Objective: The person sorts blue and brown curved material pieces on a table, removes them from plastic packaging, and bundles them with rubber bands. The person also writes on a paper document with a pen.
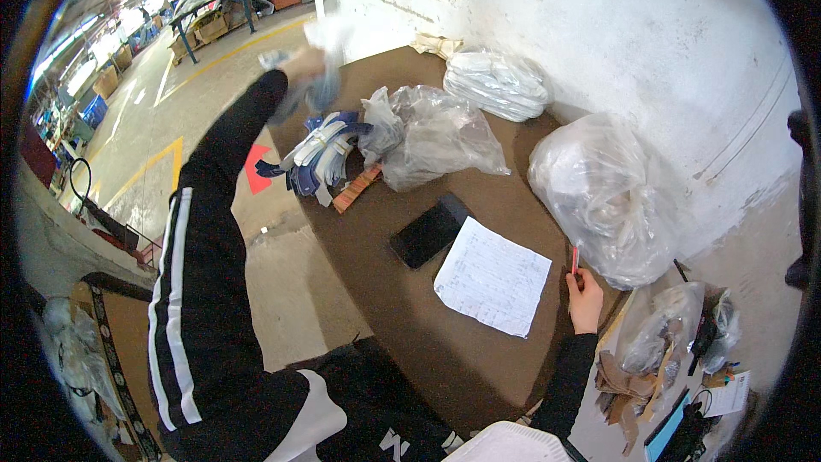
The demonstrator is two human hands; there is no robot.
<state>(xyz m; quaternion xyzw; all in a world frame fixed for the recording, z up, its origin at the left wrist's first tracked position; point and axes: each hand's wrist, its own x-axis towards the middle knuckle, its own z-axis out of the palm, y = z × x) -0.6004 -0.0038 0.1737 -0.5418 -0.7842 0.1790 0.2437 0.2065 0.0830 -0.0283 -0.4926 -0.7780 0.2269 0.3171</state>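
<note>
My left hand (301,66) is stretched out over the far left end of the brown table (359,244), smeared by motion. It grips what looks like a clear plastic bag (321,90) with something bluish in it; the fingers are blurred. Below it lies a bundle of blue and white strips (322,150), beside a crumpled clear bag (440,133). On the right side of the table my right hand (585,299) is closed around a slim red pen (575,258), its end pointing up. A handwritten paper sheet (494,278) lies just left of that hand, touching a black phone (428,231).
A large filled plastic bag (603,197) and a flatter bag of white items (498,84) stand along the white wall (581,17). An orange-brown strip (357,189) lies near the left edge. More bags and scraps (654,351) are at lower right.
</note>
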